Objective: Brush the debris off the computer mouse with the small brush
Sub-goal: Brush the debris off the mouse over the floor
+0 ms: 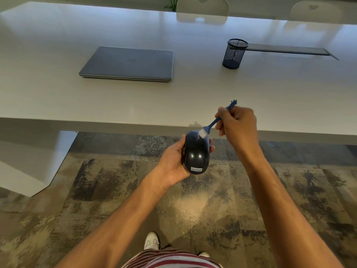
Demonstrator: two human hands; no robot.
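White bristles [203, 133] on glossy mouse [196, 151]

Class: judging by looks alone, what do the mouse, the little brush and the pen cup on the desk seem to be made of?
Dark computer mouse: probably glossy moulded plastic, since two sharp light spots reflect off its back.
Small blue brush with pale bristles: the thin handle looks like matte plastic; the bristles' fibre cannot be told.
Black mesh pen cup: likely painted wire mesh, as its walls are see-through lattice.

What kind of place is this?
Probably an office or meeting room: a long white table with a closed laptop, a mesh pen cup and a cable slot, chairs on the far side, and patterned carpet underfoot.
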